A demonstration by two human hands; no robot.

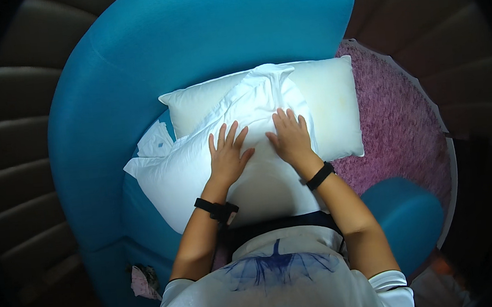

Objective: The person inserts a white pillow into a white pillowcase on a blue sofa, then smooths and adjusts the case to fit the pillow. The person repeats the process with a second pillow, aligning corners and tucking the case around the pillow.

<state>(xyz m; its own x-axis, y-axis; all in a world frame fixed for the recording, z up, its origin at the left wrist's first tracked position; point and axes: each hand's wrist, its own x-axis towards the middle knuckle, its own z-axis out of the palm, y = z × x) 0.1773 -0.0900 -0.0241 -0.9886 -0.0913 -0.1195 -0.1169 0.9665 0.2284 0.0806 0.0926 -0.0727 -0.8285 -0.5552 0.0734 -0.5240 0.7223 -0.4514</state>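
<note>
A white pillow in a pillowcase point(266, 186) lies in front of me, its loose fabric end bunched at the top. My left hand point(228, 153) rests flat on it with fingers spread. To the right, my right hand point(290, 136) lies palm down on the same white fabric, near the folds. Neither hand grasps anything. Behind and partly under the cased pillow is a cream-white bare pillow point(333, 102), reaching out to the right. Each of my wrists wears a black strap.
A blue upholstered sofa point(200, 30) curves around the back and left. White folded cloth or paper point(155, 139) lies left of the pillows. A blue rounded cushion or stool point(405, 214) stands at the right by a purple shaggy rug point(391, 110). A pink item point(142, 283) is at lower left.
</note>
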